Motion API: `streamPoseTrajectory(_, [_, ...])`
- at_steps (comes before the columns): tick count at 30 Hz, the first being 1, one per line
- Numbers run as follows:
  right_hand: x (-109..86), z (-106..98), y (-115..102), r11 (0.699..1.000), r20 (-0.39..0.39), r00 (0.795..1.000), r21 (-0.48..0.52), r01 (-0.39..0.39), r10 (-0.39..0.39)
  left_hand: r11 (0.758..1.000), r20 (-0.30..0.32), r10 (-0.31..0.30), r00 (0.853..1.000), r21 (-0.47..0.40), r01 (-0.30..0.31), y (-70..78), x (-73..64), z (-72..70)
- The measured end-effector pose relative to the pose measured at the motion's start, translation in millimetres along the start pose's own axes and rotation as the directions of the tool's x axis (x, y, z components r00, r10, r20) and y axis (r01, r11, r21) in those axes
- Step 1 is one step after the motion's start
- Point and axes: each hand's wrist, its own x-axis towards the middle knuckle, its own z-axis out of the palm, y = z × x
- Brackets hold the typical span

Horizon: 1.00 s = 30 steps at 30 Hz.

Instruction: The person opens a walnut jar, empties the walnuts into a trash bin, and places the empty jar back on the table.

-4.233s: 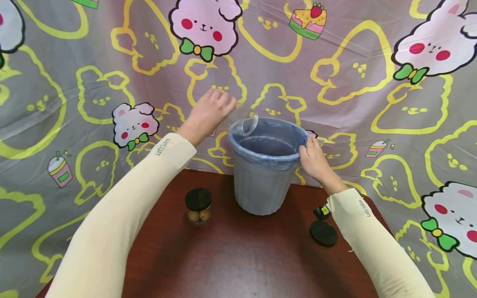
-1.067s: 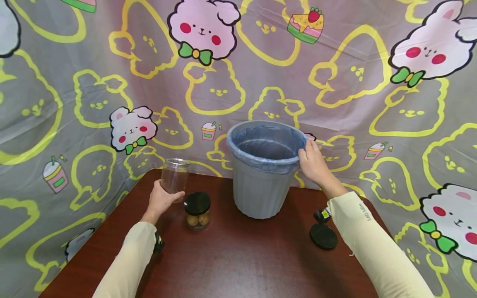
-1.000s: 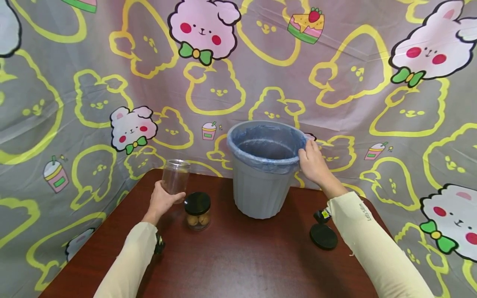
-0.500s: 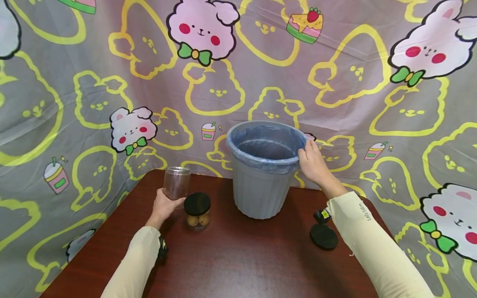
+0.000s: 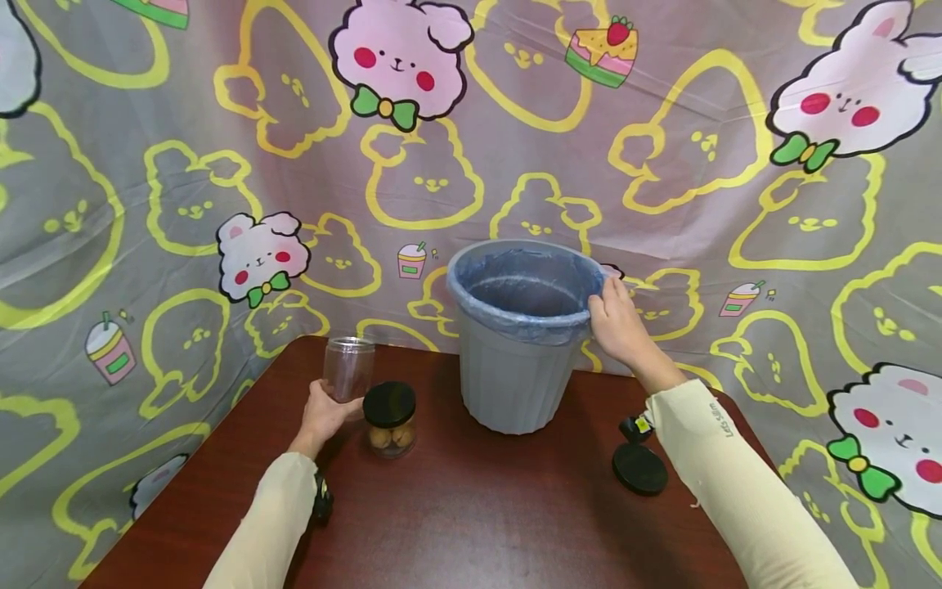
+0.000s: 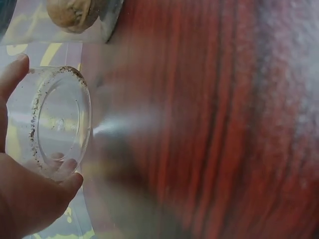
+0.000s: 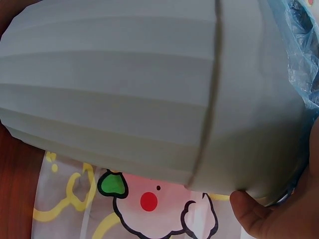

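My left hand (image 5: 324,415) grips a clear open-topped jar (image 5: 349,368) upright at the table's back left, thumb on its right side. In the left wrist view, brown crumbs line the bottom edge of that jar (image 6: 60,119), which is close over the table. Gripping the right rim of a grey trash can (image 5: 515,376) is my right hand (image 5: 618,319). A blue bag (image 5: 533,325) lines the can and folds over its rim. The right wrist view shows the can's ribbed side (image 7: 114,94), with my thumb (image 7: 249,211) against it below the rim.
A short jar of round brown things with a black lid (image 5: 390,404) stands just right of my left hand. Another black lid (image 5: 639,468) lies on the dark red table (image 5: 471,507) near my right sleeve. A patterned cloth (image 5: 662,229) hangs behind.
The left hand first held the clear jar tipped over the trash can, then brought it left and upright. Since then it has lowered the jar towards the table. The right hand stays at the rim.
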Motion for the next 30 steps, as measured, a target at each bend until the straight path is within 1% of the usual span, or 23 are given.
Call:
streamPoseTrajectory(7, [-0.2,-1.0,0.5,1.0,0.01,1.0,0.006,-0.014,0.014,0.998,0.042,-0.041,0.998,0.049,0.039,0.4,-2.9,-7.0])
streamPoseTrajectory(11, [-0.3,-0.8,2.1,1.0,0.006,1.0,0.005,-0.006,0.006,0.995,0.054,-0.046,0.997,0.088,0.041,1.0,-5.5,-10.3])
streamPoseTrajectory(14, [-0.2,-0.5,2.9,1.0,-0.002,1.0,0.001,0.002,-0.002,0.994,0.058,-0.051,0.997,0.101,0.045,0.5,-6.7,-12.1])
streamPoseTrajectory(17, [-0.2,-0.5,3.0,1.0,-0.004,1.0,0.0,0.0,0.0,0.993,0.046,-0.052,0.998,0.106,0.047,-0.5,-7.1,-13.3])
streamPoseTrajectory(23, [-1.3,0.1,2.5,1.0,0.013,1.0,0.014,-0.012,0.012,0.992,0.006,-0.02,1.0,0.125,0.019,-3.8,-7.8,-13.7])
streamPoseTrajectory(27, [-1.1,0.4,1.5,1.0,0.002,1.0,0.008,-0.002,0.002,0.989,0.001,-0.058,0.998,0.137,0.057,-5.6,-10.0,-14.0])
streamPoseTrajectory(30, [-1.0,0.2,0.2,1.0,-0.007,1.0,0.0,0.005,-0.005,0.986,-0.007,-0.089,0.996,0.14,0.089,-4.2,-12.2,-15.0])
